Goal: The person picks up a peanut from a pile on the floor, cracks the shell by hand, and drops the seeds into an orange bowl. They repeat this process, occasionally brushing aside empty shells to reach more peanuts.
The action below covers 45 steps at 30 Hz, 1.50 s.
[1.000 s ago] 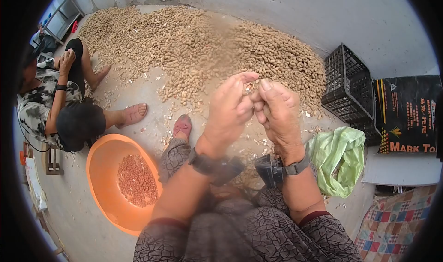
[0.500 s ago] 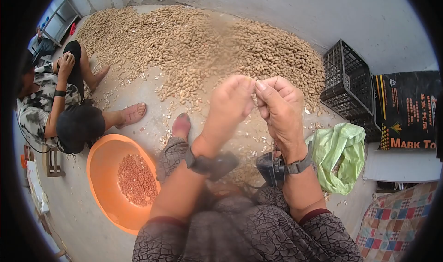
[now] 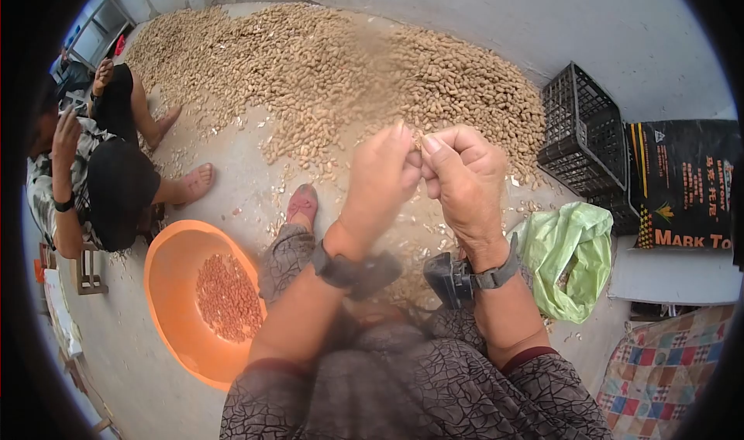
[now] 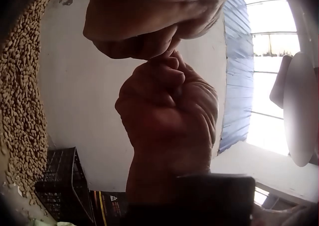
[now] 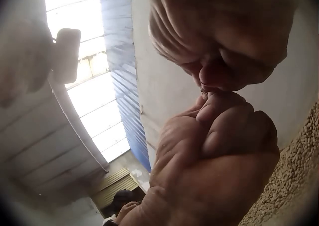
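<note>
In the head view, both bare hands meet at the fingertips in front of a large heap of peanuts [image 3: 310, 60]. A small tan peanut [image 3: 418, 140] shows between them. My right hand [image 3: 467, 184] pinches it between thumb and curled fingers. My left hand [image 3: 376, 184], slightly blurred, has its curled fingers and thumb at the same peanut from the other side. In the right wrist view, a tiny edge of the peanut [image 5: 204, 94] peeks out where the fingertips touch; the rest is hidden. The left wrist view shows only the hands' undersides pressed together.
An orange basin [image 3: 167, 273] with red shelled kernels stands at lower left. Another person [image 3: 74, 161] sits beyond it. To the right are a green bag [image 3: 570, 258], a black crate [image 3: 583, 126] and a black printed sack [image 3: 686, 184]. Shell bits litter the floor.
A second ago the hands stood slightly apart around a cracked shell; then their fingertips closed together, and now a peanut shows between them. The other person has raised both hands and parted them.
</note>
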Available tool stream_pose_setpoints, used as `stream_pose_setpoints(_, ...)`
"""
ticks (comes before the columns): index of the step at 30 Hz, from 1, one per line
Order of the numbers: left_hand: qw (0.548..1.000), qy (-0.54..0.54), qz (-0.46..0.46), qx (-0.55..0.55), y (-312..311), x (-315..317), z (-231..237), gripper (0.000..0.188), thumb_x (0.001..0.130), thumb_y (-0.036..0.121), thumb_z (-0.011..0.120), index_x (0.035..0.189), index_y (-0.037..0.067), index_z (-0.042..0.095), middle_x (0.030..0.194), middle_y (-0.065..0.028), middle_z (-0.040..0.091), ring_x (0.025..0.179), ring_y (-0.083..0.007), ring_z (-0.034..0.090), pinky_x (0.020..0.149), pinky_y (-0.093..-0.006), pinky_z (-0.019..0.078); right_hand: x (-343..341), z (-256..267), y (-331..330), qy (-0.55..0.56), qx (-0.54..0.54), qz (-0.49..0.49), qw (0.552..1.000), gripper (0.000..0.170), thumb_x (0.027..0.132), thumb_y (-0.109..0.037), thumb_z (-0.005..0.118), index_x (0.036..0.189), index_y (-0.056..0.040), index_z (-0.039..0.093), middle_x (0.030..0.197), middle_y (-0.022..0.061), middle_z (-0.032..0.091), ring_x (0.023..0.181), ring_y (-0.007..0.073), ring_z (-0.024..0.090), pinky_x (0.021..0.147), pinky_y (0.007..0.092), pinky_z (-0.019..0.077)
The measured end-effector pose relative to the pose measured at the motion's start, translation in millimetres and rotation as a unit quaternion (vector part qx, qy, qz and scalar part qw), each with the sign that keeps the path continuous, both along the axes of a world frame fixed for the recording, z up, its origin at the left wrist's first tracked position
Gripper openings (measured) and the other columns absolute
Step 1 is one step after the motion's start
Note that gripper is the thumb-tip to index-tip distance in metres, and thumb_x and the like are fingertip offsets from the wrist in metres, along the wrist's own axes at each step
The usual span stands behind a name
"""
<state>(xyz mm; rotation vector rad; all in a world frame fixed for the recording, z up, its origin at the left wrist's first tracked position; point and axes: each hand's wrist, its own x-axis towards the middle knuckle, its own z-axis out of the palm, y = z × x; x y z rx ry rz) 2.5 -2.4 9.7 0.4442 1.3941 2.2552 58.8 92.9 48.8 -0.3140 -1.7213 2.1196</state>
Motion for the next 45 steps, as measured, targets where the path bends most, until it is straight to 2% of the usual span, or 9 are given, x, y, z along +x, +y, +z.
stream_pose_setpoints(6,0.993,-0.097,-0.018,0.063,-1.5,-1.2,6.5,0.037,0.096,0.034,0.041,0.075,0.004,0.047,0.054,0.0032,0.039,0.046,-0.0039,0.032,0.042,-0.0203,0.0241,-3.0,-4.3,1.7,0.021,-0.038,0.027,0.999,0.012,0.087,-0.009,0.056,0.082,0.0015,0.059,0.069,0.0062,0.061,0.050,0.0050,0.047,0.045,0.0164,0.0356)
stream_pose_setpoints(9,0.990,-0.126,-0.010,0.066,-0.4,-3.2,7.0,0.039,0.096,0.037,0.041,0.075,0.004,0.047,0.053,0.0033,0.038,0.046,-0.0041,0.032,0.042,-0.0204,0.0243,-4.7,-6.0,3.0,0.018,-0.047,0.048,0.998,0.010,0.087,-0.005,0.054,0.083,0.0029,0.057,0.072,0.0071,0.061,0.059,0.0086,0.059,0.048,0.0175,0.0432)
stream_pose_setpoints(11,0.992,-0.118,-0.011,0.051,-1.7,-5.1,4.5,0.038,0.096,0.038,0.041,0.077,0.005,0.047,0.055,0.0024,0.040,0.046,-0.0045,0.033,0.042,-0.0202,0.0248,-6.4,-9.7,0.8,0.024,-0.031,0.036,0.999,0.011,0.088,-0.008,0.056,0.083,0.0014,0.059,0.069,0.0064,0.061,0.050,0.0042,0.046,0.045,0.0162,0.0355)
stream_pose_setpoints(18,0.990,-0.130,0.010,0.048,-2.2,-6.0,8.7,0.037,0.096,0.037,0.044,0.077,0.005,0.048,0.059,-0.0032,0.049,0.043,-0.0054,0.035,0.036,-0.0171,0.0251,-5.7,-7.9,-2.3,0.021,0.004,0.031,0.999,0.010,0.087,-0.008,0.057,0.083,0.0010,0.059,0.067,0.0045,0.060,0.050,0.0039,0.045,0.045,0.0163,0.0347)
stream_pose_setpoints(21,0.990,-0.135,-0.003,0.033,-3.5,-10.1,1.9,0.036,0.095,0.035,0.044,0.076,0.006,0.049,0.059,-0.0019,0.048,0.043,-0.0049,0.035,0.037,-0.0177,0.0242,-5.1,-3.8,-5.6,0.035,0.039,0.029,0.998,0.008,0.086,-0.006,0.058,0.084,0.0014,0.061,0.067,0.0042,0.061,0.051,0.0042,0.047,0.046,0.0167,0.0365)
stream_pose_setpoints(23,0.992,-0.120,-0.024,0.037,-3.7,-11.2,-2.9,0.035,0.095,0.034,0.044,0.076,0.007,0.051,0.060,-0.0003,0.049,0.043,-0.0044,0.035,0.038,-0.0181,0.0243,-3.9,-2.4,-6.8,0.077,0.189,0.003,0.979,0.005,0.085,0.002,0.055,0.084,0.0059,0.058,0.068,0.0079,0.061,0.055,0.0110,0.061,0.049,0.0228,0.0480)
stream_pose_setpoints(30,0.986,-0.161,-0.034,0.026,-5.5,-12.2,-1.1,0.033,0.095,0.032,0.043,0.075,0.006,0.052,0.060,0.0009,0.044,0.047,-0.0056,0.035,0.041,-0.0214,0.0242,-8.5,-12.9,-6.2,0.103,0.222,-0.002,0.970,0.005,0.082,0.004,0.056,0.080,0.0043,0.060,0.068,0.0083,0.061,0.054,0.0119,0.061,0.048,0.0229,0.0473)
stream_pose_setpoints(35,0.980,-0.190,-0.041,0.046,-7.7,-14.8,-1.7,0.033,0.095,0.033,0.045,0.079,0.005,0.054,0.063,0.0002,0.053,0.043,-0.0041,0.037,0.039,-0.0177,0.0263,-16.4,-21.8,2.3,0.179,0.417,-0.071,0.888,0.006,0.075,0.004,0.060,0.080,0.0008,0.063,0.069,0.0117,0.060,0.056,0.0201,0.060,0.051,0.0281,0.0454)
stream_pose_setpoints(45,0.981,-0.186,-0.049,0.036,-15.6,-17.9,1.6,0.027,0.094,0.028,0.047,0.083,0.004,0.053,0.065,-0.0034,0.053,0.047,-0.0063,0.039,0.041,-0.0196,0.0281,-13.9,-16.4,0.1,0.131,0.429,-0.071,0.891,0.006,0.077,0.002,0.057,0.077,0.0004,0.062,0.064,0.0101,0.060,0.056,0.0209,0.060,0.051,0.0293,0.0453)
